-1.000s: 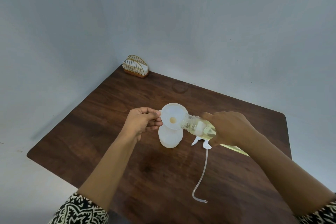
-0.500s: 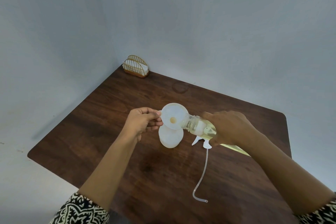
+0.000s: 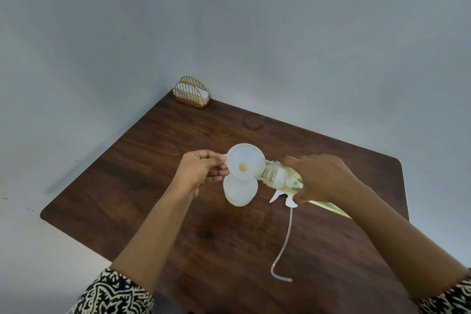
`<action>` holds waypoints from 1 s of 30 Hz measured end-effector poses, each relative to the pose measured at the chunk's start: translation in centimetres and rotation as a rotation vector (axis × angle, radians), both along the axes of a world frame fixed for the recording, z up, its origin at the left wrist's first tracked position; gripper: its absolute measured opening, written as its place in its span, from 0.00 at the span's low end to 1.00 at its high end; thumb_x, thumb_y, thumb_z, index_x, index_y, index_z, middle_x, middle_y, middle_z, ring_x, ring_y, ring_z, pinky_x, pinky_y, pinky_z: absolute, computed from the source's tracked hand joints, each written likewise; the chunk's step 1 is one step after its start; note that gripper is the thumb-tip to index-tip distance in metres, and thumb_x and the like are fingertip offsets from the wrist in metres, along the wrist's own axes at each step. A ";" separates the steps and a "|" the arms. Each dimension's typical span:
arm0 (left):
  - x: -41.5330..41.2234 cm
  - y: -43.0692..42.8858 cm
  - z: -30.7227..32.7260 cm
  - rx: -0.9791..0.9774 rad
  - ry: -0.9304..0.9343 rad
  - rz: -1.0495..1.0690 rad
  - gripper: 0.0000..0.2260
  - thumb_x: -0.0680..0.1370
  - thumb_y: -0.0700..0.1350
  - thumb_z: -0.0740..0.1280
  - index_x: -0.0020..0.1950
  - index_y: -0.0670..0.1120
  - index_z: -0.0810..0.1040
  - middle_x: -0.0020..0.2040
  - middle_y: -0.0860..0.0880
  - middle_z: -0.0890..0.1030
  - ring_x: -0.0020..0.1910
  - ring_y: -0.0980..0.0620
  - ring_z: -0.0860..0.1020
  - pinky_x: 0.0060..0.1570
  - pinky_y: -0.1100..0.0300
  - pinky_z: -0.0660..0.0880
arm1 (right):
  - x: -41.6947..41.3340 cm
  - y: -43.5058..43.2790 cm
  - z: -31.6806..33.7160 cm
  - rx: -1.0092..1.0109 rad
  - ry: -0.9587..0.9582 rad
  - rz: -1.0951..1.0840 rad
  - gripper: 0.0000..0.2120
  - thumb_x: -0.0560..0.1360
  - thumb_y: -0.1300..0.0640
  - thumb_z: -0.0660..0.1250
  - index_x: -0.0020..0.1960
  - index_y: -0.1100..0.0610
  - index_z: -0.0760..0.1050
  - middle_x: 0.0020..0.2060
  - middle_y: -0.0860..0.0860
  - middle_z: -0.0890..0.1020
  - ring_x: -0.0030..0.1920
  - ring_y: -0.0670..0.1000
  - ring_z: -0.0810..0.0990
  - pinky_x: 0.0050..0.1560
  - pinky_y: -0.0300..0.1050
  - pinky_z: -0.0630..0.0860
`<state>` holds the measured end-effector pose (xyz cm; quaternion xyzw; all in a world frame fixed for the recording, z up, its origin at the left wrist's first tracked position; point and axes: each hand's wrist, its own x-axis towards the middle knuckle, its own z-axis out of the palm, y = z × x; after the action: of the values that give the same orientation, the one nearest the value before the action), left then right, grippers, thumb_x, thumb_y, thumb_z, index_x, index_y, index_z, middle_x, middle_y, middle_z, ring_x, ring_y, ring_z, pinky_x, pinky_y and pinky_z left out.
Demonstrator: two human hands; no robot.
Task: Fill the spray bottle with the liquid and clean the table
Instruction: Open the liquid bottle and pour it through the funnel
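Almost nothing has been shifted since the earlier frames: the clear refill bottle (image 3: 279, 177) is kept tilted by the closed right hand (image 3: 323, 178), its mouth resting at the rim of the white funnel (image 3: 244, 164). The funnel's tab is pinched by the left hand (image 3: 204, 169), and a small pool of yellowish liquid is seen at its throat. The funnel is seated in the spray bottle (image 3: 239, 192), upright mid-table (image 3: 153, 160). Pouring is judged under way (fill level cannot be read). The trigger head (image 3: 283, 197) is left lying beside it.
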<state>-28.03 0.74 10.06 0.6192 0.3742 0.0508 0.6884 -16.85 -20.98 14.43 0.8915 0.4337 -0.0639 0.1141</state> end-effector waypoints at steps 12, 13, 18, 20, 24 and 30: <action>-0.1 0.1 0.0 -0.005 0.003 -0.009 0.03 0.76 0.39 0.71 0.47 0.41 0.83 0.37 0.45 0.85 0.34 0.53 0.84 0.33 0.62 0.79 | -0.1 0.1 0.0 0.001 0.008 0.000 0.32 0.64 0.40 0.72 0.64 0.43 0.64 0.45 0.44 0.80 0.41 0.49 0.75 0.30 0.39 0.59; -0.1 0.1 0.0 -0.003 0.002 -0.009 0.03 0.76 0.39 0.71 0.47 0.41 0.83 0.37 0.45 0.85 0.34 0.53 0.84 0.32 0.62 0.79 | -0.1 0.1 -0.1 0.000 0.010 0.000 0.32 0.63 0.40 0.72 0.63 0.43 0.64 0.44 0.44 0.80 0.41 0.49 0.75 0.30 0.39 0.59; -0.2 0.1 0.1 -0.004 0.008 -0.009 0.02 0.75 0.39 0.71 0.46 0.41 0.83 0.37 0.45 0.85 0.34 0.54 0.84 0.32 0.62 0.79 | -0.2 0.1 0.1 -0.006 0.000 0.016 0.32 0.64 0.41 0.72 0.64 0.43 0.64 0.45 0.44 0.80 0.40 0.49 0.75 0.29 0.38 0.58; -0.2 0.1 0.0 -0.008 0.009 -0.011 0.02 0.76 0.39 0.71 0.46 0.41 0.83 0.37 0.45 0.85 0.34 0.54 0.84 0.32 0.63 0.79 | -0.2 0.1 0.0 -0.002 0.001 0.013 0.32 0.64 0.40 0.72 0.64 0.43 0.64 0.44 0.44 0.80 0.41 0.49 0.76 0.31 0.38 0.60; -0.2 0.2 0.0 -0.011 0.006 -0.014 0.03 0.75 0.39 0.71 0.46 0.41 0.83 0.37 0.45 0.85 0.35 0.53 0.84 0.33 0.61 0.79 | 0.1 0.0 -0.4 0.003 0.003 0.013 0.32 0.61 0.41 0.73 0.61 0.43 0.65 0.43 0.44 0.80 0.43 0.50 0.79 0.34 0.40 0.65; -0.1 0.2 0.1 -0.008 0.014 -0.016 0.02 0.75 0.39 0.71 0.46 0.41 0.83 0.37 0.45 0.85 0.35 0.53 0.84 0.34 0.61 0.79 | 0.1 0.1 -0.2 0.002 -0.004 0.031 0.30 0.64 0.41 0.72 0.62 0.44 0.65 0.45 0.44 0.80 0.46 0.50 0.79 0.31 0.39 0.60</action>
<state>-28.16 0.93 10.11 0.6199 0.3744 0.0395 0.6884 -16.80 -20.84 14.20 0.8850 0.4472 -0.0598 0.1151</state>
